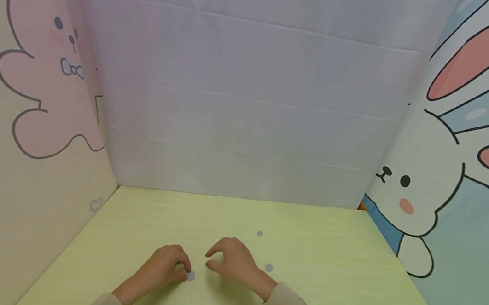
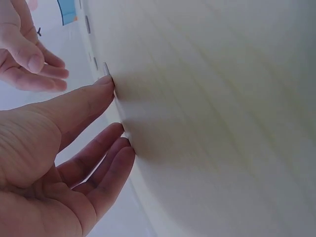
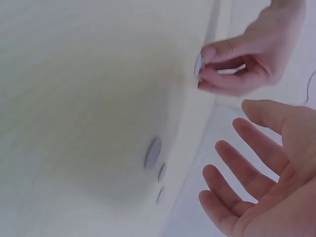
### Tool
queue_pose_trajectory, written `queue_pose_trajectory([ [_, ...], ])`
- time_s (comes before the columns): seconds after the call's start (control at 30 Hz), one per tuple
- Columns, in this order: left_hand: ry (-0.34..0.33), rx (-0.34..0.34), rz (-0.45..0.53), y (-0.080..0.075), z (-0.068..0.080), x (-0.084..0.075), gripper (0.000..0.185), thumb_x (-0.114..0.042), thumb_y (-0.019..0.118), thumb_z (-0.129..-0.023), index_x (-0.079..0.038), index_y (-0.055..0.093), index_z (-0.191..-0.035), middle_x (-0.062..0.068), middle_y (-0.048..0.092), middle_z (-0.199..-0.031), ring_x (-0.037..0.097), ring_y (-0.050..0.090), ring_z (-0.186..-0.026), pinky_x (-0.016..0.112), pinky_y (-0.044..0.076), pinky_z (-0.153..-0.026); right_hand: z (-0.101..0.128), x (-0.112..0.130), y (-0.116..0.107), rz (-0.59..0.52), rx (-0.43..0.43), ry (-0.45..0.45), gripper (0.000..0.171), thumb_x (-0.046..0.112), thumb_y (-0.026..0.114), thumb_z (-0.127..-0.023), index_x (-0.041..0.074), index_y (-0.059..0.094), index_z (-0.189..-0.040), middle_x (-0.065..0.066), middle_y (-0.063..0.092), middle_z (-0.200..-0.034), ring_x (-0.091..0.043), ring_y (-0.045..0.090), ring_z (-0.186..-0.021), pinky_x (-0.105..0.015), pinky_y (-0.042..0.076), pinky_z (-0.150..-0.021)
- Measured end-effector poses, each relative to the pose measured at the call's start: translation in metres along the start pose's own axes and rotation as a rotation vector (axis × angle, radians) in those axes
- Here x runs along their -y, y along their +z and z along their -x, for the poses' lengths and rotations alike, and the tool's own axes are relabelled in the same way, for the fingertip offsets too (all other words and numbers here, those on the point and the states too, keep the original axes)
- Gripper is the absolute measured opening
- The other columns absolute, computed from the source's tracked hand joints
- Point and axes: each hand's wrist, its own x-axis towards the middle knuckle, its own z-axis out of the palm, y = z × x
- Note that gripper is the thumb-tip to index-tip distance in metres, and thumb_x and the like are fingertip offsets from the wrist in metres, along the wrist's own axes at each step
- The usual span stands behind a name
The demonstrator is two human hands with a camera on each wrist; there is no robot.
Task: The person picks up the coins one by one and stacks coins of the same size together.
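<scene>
The grey disc [image 1: 191, 276], in the head view, is pinched by the left hand [image 1: 163, 268] at the yellow table [image 1: 326, 249]; the right hand [image 1: 234, 261] hovers, relaxed and free. Left wrist view: the left thumb [image 2: 86, 101] touches the disc. Right wrist view: three other discs [image 3: 153, 153] lie on the table.

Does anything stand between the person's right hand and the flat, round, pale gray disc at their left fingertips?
Nothing visible: only yellow-green tabletop shows between the right hand and the disc in the head view. The left hand touches the disc's opposite side.
</scene>
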Motion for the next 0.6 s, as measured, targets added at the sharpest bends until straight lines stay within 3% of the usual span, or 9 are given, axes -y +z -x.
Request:
queue_pose_trajectory([
  [0.27, -0.058, 0.020, 0.008, -0.001, 0.000, -0.003, 0.016, -0.018, 0.094, -0.080, -0.026, 0.079, -0.081, -0.016, 0.067, -0.091, 0.012, 0.064, -0.084, 0.032, 0.054, -0.075, 0.015, -0.031, -0.025, -0.097, -0.029, 0.007, 0.019, 0.021, 0.076, -0.098, 0.012, 0.081, -0.114, 0.000, 0.076, -0.115, -0.029, 0.068, -0.105, -0.035, 0.055, -0.083],
  [0.6, -0.049, 0.011, -0.013, -0.001, 0.000, -0.005, 0.016, -0.019, 0.094, -0.079, -0.025, 0.080, -0.083, -0.014, 0.070, -0.094, 0.014, 0.066, -0.086, 0.034, 0.056, -0.078, 0.032, -0.058, -0.030, -0.076, -0.007, -0.008, 0.029, 0.024, 0.082, -0.091, 0.012, 0.079, -0.118, -0.002, 0.074, -0.116, -0.033, 0.068, -0.109, -0.043, 0.055, -0.090],
])
